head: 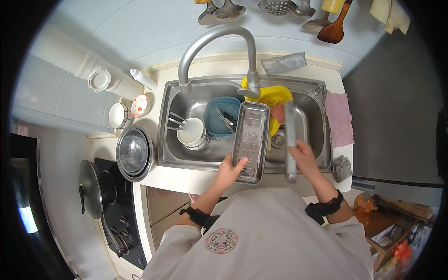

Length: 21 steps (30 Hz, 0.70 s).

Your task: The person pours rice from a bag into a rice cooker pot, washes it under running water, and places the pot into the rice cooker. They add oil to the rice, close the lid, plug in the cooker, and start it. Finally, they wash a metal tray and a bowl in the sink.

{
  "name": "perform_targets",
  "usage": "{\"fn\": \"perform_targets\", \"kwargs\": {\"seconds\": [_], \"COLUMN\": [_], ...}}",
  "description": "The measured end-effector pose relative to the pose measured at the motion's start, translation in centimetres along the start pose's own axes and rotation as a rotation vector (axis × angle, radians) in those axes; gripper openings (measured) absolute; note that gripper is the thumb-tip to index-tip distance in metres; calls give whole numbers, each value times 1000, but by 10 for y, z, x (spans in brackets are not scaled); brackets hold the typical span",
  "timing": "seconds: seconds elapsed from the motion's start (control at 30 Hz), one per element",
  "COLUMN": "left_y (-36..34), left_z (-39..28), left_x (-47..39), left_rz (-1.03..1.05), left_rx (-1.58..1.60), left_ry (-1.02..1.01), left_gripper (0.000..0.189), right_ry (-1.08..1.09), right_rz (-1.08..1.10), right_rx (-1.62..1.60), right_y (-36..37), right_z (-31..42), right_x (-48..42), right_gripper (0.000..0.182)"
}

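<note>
My left hand (pixel 228 172) grips the lower end of a long stainless-steel utensil tray (pixel 252 131) with short slots along its bottom. It is held over the sink divider. My right hand (pixel 303 158) holds a second long metal piece (pixel 290 129), seen edge-on and blurred; whether it is a tray or a lid I cannot tell. Under it, in the right basin (pixel 303 122), are a yellow drain basket (pixel 269 93) and an orange-pink cloth (pixel 278 112). In the left basin (pixel 187 103) stand stacked bowls (pixel 191 132) with utensils beside them, and a blue basin (pixel 214 106) holding cutlery.
The faucet (pixel 217 32) arches over the left basin. Nested metal bowls (pixel 133 154) sit left of the sink, near a gas hob (pixel 131 224) bearing a lidded pan (pixel 91 189). A pink cloth (pixel 339 119) and a grey scrubber (pixel 342 168) lie at right, beside the refrigerator (pixel 392 115).
</note>
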<state>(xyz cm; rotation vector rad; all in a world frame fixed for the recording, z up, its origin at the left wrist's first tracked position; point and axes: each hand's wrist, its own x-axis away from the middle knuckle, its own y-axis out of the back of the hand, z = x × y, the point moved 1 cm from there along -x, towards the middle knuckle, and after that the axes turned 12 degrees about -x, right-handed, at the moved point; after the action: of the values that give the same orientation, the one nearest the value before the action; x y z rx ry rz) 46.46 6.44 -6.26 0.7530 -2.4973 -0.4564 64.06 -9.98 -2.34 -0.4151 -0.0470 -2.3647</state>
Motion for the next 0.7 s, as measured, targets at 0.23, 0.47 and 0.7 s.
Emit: {"fn": "perform_targets", "kwargs": {"seconds": [0.23,0.47,0.7], "left_y": [-6,-23,-14], "left_z": [4,36,-2], "left_x": [-2,-7,8], "left_rz": [-25,20,202], "left_rx": [-121,48,373], "left_ry": [31,-132,-164], "left_gripper": [63,57,41], "right_ry": [-116,-83,98], "right_rz": [217,369,285], "right_rx": [248,447,291], "right_y": [-88,-101,-75], "right_z": [16,-10,19], "right_x": [0,-9,15], "right_gripper": [27,38,18]}}
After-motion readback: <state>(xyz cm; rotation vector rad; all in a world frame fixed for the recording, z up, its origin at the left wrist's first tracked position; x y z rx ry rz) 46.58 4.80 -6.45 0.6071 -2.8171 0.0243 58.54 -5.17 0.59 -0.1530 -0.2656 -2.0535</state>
